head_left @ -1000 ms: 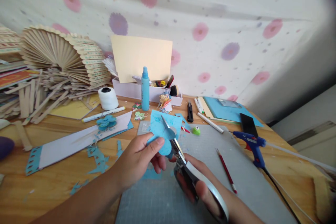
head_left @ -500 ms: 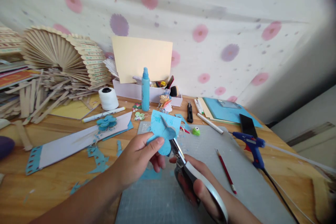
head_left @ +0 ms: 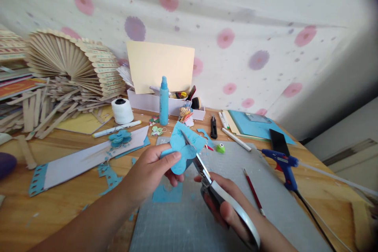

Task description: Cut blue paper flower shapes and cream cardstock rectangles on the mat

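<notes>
My left hand (head_left: 150, 171) pinches a piece of light blue paper (head_left: 183, 147) between thumb and fingers, holding it up over the grey cutting mat (head_left: 189, 220). My right hand (head_left: 228, 210) grips a pair of scissors (head_left: 206, 175) with a black and silver handle. The blades are in the blue paper, cutting along a curved edge. A blue paper offcut (head_left: 167, 193) lies on the mat below my left hand.
On the wooden table: a blue glue bottle (head_left: 163, 101), white thread spool (head_left: 122, 111), white strip with blue flower (head_left: 88, 153), red pencil (head_left: 254, 192), blue glue gun (head_left: 282, 163), green punch (head_left: 220, 148), black knife (head_left: 213, 126), stick fan (head_left: 73, 63), white box (head_left: 153, 104).
My left hand has turned and lifted the blue paper slightly, and the scissors have shifted along the cut. The blue offcut on the mat now shows more.
</notes>
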The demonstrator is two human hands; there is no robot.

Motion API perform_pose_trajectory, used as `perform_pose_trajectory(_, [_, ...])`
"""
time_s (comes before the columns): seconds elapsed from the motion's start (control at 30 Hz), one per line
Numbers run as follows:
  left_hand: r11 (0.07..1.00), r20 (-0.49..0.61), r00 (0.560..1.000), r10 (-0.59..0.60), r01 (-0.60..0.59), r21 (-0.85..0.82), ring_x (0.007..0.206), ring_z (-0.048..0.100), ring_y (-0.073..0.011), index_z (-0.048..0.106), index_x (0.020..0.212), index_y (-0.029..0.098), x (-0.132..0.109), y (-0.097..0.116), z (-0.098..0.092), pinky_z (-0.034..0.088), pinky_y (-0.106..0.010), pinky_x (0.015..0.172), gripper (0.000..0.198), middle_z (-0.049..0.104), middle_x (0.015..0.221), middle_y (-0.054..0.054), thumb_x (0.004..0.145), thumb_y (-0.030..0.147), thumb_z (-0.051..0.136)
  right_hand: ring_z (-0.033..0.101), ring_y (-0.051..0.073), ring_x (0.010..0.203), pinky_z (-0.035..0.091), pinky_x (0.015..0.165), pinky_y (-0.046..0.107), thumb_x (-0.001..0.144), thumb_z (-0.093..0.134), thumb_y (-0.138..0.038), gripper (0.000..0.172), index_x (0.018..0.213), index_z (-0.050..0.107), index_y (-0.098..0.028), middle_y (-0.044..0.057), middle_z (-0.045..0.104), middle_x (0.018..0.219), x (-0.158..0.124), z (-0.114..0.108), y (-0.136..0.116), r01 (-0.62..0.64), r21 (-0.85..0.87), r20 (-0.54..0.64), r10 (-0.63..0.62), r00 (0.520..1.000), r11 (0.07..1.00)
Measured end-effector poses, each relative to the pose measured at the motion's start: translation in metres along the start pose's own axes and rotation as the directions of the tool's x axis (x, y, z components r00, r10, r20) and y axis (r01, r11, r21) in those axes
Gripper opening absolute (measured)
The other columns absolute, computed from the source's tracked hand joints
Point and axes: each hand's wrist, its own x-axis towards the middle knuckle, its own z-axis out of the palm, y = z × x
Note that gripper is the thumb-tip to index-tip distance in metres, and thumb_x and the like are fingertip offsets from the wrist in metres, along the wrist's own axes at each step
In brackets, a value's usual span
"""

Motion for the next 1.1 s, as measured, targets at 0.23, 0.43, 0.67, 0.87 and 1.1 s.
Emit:
perform_pose_trajectory(0.23, [1.0,-0.037,0.999,0.023,-0.024,-0.009,0.055,0.063,-0.0153,0.065,0.069,0.019,0.002,0.002,-0.003,0.049,-0.023,0.049,0.027,0.068,0.06,-0.001,0.085,0.04,0.062,0.03,0.006,0.041,0.022,0.043,0.021,0.082,0.046,-0.077,0.076,0.123,0.053,-0.013,-0.008,0.043,0.053,0.002,-0.003,0.004,0.036,0.023,0.007,-0.036,0.999,0.999])
perform_pose_trajectory(0.43, [0.999,-0.057,0.997,0.046,-0.047,-0.02,0.054,0.063,-0.0158,0.065,0.07,0.019,0.003,0.001,-0.006,0.051,-0.026,0.052,0.026,0.071,0.064,-0.001,0.084,0.041,0.063,0.03,0.005,0.042,0.022,0.043,0.02,0.081,0.048,-0.078,0.077,0.123,0.053,-0.013,-0.008,0.041,0.053,0.003,-0.005,0.003,0.024,0.029,0.0,-0.024,1.0,0.999])
perform_pose_trajectory(0.67, [0.994,-0.177,0.979,0.097,-0.104,-0.03,0.055,0.062,-0.0151,0.065,0.074,0.018,0.004,-0.002,-0.01,0.05,-0.025,0.052,0.025,0.071,0.063,0.0,0.085,0.04,0.063,0.028,0.005,0.04,0.022,0.041,0.019,0.08,0.047,-0.079,0.077,0.122,0.055,-0.014,-0.009,0.039,0.051,0.002,-0.003,0.002,0.027,0.031,-0.02,-0.027,0.999,0.999])
perform_pose_trajectory(0.87, [0.992,-0.171,0.977,0.126,-0.127,0.009,0.05,0.061,-0.0131,0.063,0.069,0.018,0.006,-0.001,-0.01,0.049,-0.023,0.05,0.026,0.068,0.058,0.001,0.084,0.038,0.063,0.033,0.008,0.048,0.026,0.047,0.022,0.082,0.043,-0.079,0.08,0.132,0.047,-0.017,-0.006,0.043,0.062,-0.003,-0.005,0.008,0.012,0.025,0.017,-0.012,1.0,1.0])
perform_pose_trajectory(1.1, [0.99,-0.054,0.992,0.114,-0.108,0.093,0.047,0.058,-0.0127,0.062,0.065,0.02,0.005,-0.003,-0.012,0.047,-0.022,0.044,0.024,0.065,0.053,0.002,0.083,0.036,0.062,0.038,0.012,0.06,0.034,0.056,0.026,0.079,0.043,-0.082,0.082,0.132,0.045,-0.019,-0.002,0.044,0.073,-0.006,-0.008,0.0,-0.02,0.021,0.065,0.018,0.998,1.0])
